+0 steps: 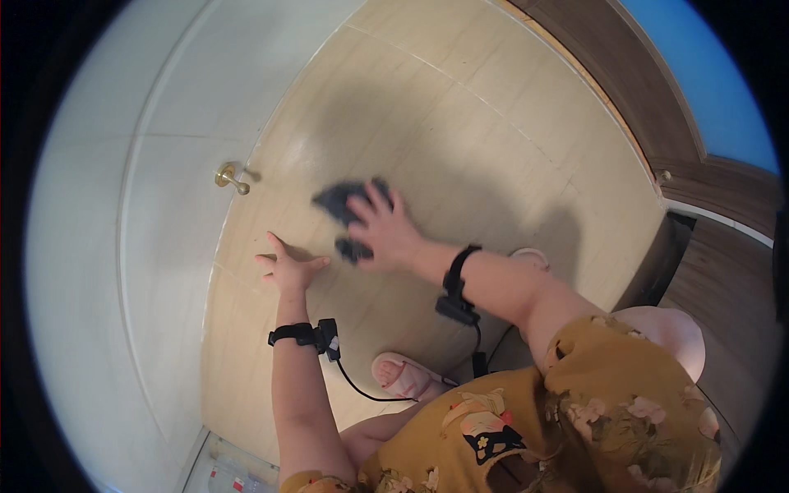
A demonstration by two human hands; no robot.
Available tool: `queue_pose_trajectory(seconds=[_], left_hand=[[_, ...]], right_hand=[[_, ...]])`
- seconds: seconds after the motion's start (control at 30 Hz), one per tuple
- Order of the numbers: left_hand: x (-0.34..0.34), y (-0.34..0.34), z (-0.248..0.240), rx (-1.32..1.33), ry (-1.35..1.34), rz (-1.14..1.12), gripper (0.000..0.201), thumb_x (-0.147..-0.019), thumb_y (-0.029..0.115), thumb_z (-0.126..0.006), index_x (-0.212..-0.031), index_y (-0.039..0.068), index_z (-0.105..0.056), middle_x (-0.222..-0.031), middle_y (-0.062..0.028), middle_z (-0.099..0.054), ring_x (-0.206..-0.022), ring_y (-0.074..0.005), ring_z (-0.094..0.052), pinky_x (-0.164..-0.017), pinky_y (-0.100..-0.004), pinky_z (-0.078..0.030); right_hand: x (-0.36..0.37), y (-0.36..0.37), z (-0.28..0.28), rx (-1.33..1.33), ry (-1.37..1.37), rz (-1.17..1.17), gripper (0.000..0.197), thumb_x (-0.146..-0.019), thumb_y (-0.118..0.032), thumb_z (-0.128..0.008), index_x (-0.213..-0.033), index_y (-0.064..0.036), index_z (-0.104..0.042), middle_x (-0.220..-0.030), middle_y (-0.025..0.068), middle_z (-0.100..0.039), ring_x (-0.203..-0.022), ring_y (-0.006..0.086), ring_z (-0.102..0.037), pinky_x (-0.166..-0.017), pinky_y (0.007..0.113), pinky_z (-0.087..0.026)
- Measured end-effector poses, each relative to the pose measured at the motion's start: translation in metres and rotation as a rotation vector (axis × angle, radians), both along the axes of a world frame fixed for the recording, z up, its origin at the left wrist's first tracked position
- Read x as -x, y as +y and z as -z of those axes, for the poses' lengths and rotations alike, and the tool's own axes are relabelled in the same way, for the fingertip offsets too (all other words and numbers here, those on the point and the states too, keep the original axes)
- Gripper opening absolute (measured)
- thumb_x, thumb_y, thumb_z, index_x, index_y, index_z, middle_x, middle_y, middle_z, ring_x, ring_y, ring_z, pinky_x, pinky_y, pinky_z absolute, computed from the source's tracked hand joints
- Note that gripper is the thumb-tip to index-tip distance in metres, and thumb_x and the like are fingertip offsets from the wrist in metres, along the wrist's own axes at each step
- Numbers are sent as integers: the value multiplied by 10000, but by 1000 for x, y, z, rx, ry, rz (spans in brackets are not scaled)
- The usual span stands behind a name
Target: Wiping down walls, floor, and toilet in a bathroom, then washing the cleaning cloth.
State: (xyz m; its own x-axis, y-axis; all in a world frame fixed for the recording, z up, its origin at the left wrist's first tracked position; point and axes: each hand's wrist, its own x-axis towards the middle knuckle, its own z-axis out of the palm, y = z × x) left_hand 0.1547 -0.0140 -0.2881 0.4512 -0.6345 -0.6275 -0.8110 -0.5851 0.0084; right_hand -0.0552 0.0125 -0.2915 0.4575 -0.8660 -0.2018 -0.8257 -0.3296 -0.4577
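Note:
My right hand (383, 232) presses down on a dark grey cloth (335, 200) on the beige floor. The cloth is bunched under the palm and fingers, its edges sticking out on the far and left sides; it and the fingers are slightly blurred. To the left and a little nearer, my left hand (289, 267) has its fingers spread and holds nothing. Whether it touches the floor I cannot tell. Each wrist wears a black strap with a small device and a cable.
A white tiled wall (90, 214) rises at left, with a brass doorstop (231, 178) low beside it. Brown wooden framing (608, 70) edges the floor at upper right. My slippered foot (400, 376) stands close by. A clear container (230, 468) sits at lower left.

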Motion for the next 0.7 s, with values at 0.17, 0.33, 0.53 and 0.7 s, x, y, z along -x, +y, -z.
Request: queue_pose_trajectory(seconds=[0.17,0.33,0.53,0.7], left_hand=[[0,6,4,34,10,49,1254,-481,319,-856,-1418,228,-28,-1421,-259,42,-1249,-510,-178,-1006,-482,-299],[4,7,1,56,12,101,1204,-512,331,-839,-1417,180,-59,-1396,-261,-49,-1232,-450,-265,-996,-469,-307],[5,6,2,83,14,103,1218,-501,330,-844,-1412,99,-69,-1361,-250,-102,-1215,-420,-284,-1032,-426,-242],[-10,9,22,130,61,126,1225,-483,332,-847,-1418,204,-67,-1430,-266,66,-1256,-564,-71,-1019,-478,-280]], right_hand=[[70,7,15,96,-201,-410,498,-514,-411,-760,-945,-221,-598,-1334,72,-361,-1286,387,-227,-997,576,-195],[255,-44,4,370,285,254,552,-531,-430,-705,-1033,-235,-580,-1332,49,-377,-1227,372,-284,-893,598,-260],[253,-8,61,468,131,1146,494,-598,-403,-699,-1007,-157,-574,-1282,147,-370,-1209,361,-298,-979,522,-247],[72,64,23,275,-392,854,297,-558,-255,-678,-799,-147,-541,-1106,92,-455,-1114,316,-403,-929,483,-273]])
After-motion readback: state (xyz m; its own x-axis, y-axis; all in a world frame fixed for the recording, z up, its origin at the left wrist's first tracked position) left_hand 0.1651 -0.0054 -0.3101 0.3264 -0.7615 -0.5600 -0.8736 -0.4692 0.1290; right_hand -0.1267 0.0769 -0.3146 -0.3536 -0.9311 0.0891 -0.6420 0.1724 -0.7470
